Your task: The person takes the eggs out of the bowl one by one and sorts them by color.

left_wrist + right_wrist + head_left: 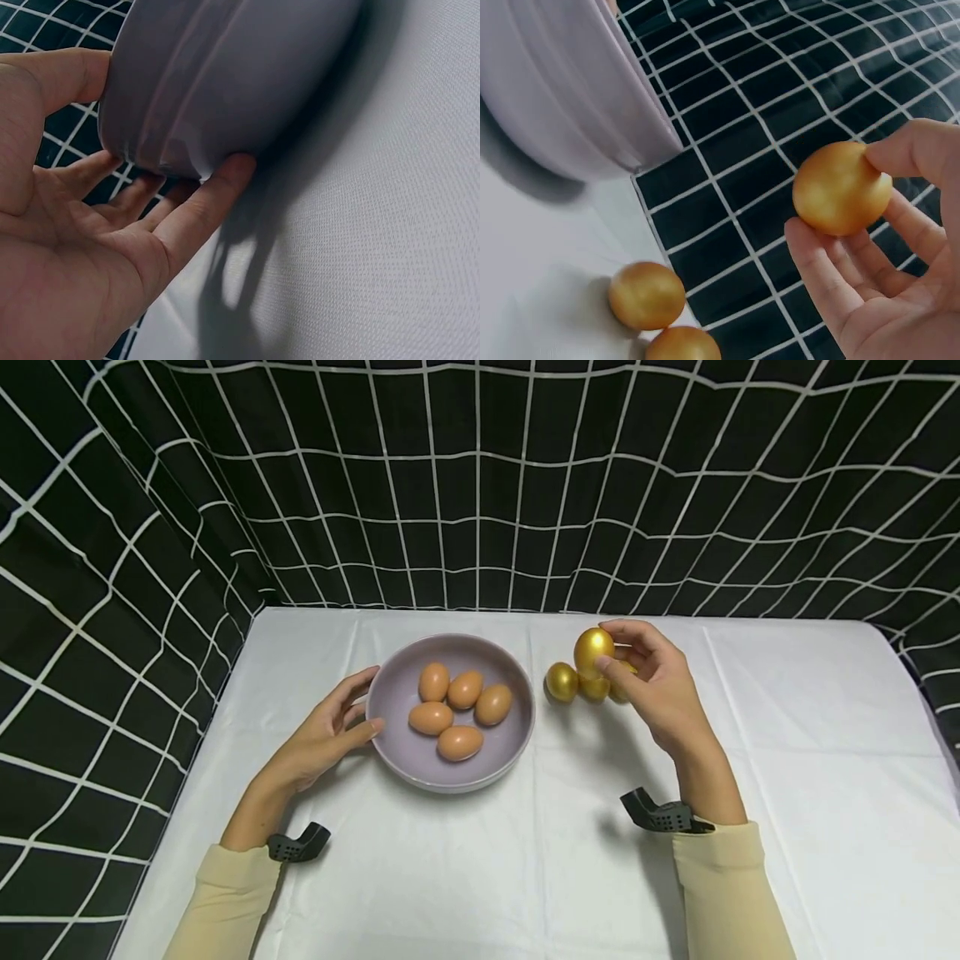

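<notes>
A pale purple bowl (450,781) stands on the white table with several brown eggs (460,743) lying inside. My left hand (330,727) holds the bowl's left side, the thumb over the rim and the fingers against the outer wall, as the left wrist view shows from below. To the right of the bowl, my right hand (652,681) pinches a golden egg (842,189) between thumb and fingers, raised above the table. Under it, three more golden eggs (562,682) rest close together on the cloth, partly hidden by the held egg and the hand.
A white cloth (465,877) covers the table. Black fabric with a white grid (480,485) hangs behind the table and along its left side. Each wrist wears a small black device (660,814), near the cuff of a beige sleeve (731,893).
</notes>
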{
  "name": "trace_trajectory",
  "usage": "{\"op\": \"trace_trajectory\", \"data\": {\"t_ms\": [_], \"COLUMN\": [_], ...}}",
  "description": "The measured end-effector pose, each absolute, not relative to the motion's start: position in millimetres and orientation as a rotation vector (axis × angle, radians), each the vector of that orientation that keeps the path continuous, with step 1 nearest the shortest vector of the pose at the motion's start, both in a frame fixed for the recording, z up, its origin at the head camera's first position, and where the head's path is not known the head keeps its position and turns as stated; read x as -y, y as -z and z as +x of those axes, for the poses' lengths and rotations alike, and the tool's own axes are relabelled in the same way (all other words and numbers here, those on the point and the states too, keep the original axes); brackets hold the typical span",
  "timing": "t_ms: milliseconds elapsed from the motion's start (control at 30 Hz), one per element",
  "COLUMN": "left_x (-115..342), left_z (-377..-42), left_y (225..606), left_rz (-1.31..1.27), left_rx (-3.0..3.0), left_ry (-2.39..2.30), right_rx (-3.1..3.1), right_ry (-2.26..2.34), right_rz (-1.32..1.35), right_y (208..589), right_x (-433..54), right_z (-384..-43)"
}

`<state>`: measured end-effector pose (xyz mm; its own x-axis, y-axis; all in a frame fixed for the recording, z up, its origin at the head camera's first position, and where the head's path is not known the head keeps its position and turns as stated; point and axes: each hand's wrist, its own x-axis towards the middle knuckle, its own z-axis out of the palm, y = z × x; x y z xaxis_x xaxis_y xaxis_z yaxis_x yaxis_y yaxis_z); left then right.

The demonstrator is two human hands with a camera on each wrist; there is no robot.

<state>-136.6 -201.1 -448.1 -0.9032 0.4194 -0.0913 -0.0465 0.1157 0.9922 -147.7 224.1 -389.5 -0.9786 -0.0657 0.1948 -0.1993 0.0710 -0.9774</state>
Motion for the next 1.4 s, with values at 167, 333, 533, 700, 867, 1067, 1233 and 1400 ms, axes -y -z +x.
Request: {"op": "trace_trajectory", "data": {"t_ms": [167,333,533,700,867,1067,1233,1400], "left_x": [203,203,203,203,202,201,201,201], "left_z": [-135,-135,-136,-136,-136,-136,-136,-136], "left_y": [446,446,447,447,447,447,447,447], "left_rz": [0.356,0.354,0.362,0.366,0.363,0.361,0.360,0.359], "left_rx": [-2.076,-2.077,-2.078,-2.085,-2.077,-2.072,-2.080,-2.068], "left_ry": [-1.836,-1.831,-1.827,-1.821,-1.823,-1.822,-1.814,-1.826], "right_rx": [2.184,2.129,2.038,2.026,2.053,2.287,2.426,2.513], "right_ry": [-2.081,-2.149,-2.263,-2.274,-2.153,-1.732,-1.494,-1.347], "right_rz": [0.259,0.229,0.164,0.152,0.089,-0.102,-0.252,-0.332], "right_y": [392,395,395,395,397,402,407,414], "right_x": [-228,-236,-246,-257,-271,-294,-306,-315], "right_z": [-153,-154,-154,-154,-155,-156,-154,-154]}}
